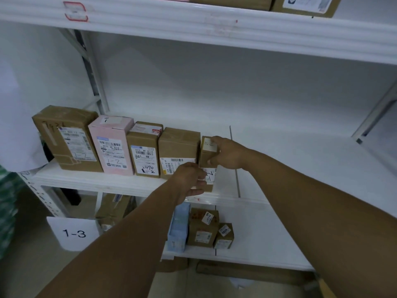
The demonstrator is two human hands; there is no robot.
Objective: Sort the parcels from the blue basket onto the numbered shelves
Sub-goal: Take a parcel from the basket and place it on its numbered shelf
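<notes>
A small brown parcel [208, 157] with a white label stands upright on the middle white shelf [279, 160], at the right end of a row of parcels. My right hand [227, 154] grips its upper right side, thumb on the front. My left hand [189, 179] holds its lower left part, fingers over the label marked 1-2. To its left stand a brown box [178, 151], a smaller brown box [144, 149], a pink box [112, 145] and a large brown box [66, 136]. The blue basket is out of view.
The shelf below carries a light blue packet [178, 229] and small brown boxes [204, 229]. A paper sign reading 1-3 [74, 233] hangs at the lower left. The top shelf [214, 24] holds more boxes. The middle shelf stretches bare to the right of the row.
</notes>
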